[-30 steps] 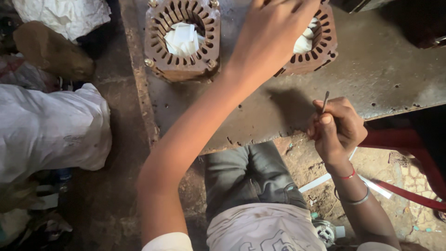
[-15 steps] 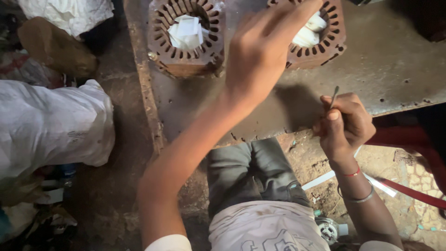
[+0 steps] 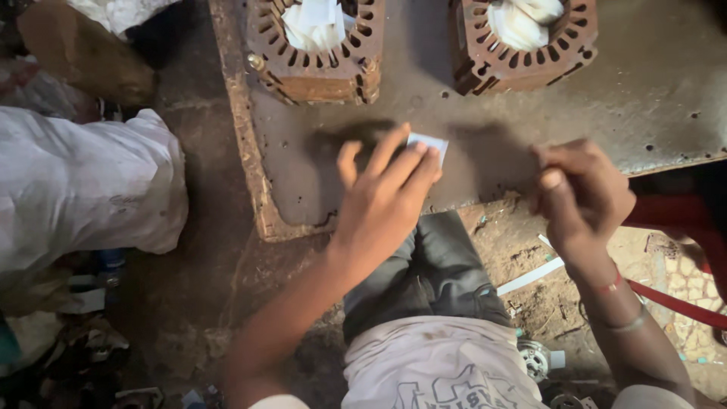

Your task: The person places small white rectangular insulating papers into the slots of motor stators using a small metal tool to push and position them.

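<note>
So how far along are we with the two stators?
Both stators on the bench already have white paper bunched in their bores. In hand: the left hand holds a small white slip over the bench; the right hand is closed, contents hidden. The visible slots look unfilled, so lining seems left.

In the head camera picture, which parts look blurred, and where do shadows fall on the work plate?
Head view: the left hand and right hand are motion-blurred; soft shadows lie on the metal plate beside both hands; the slotted rings stay fairly sharp.
</note>
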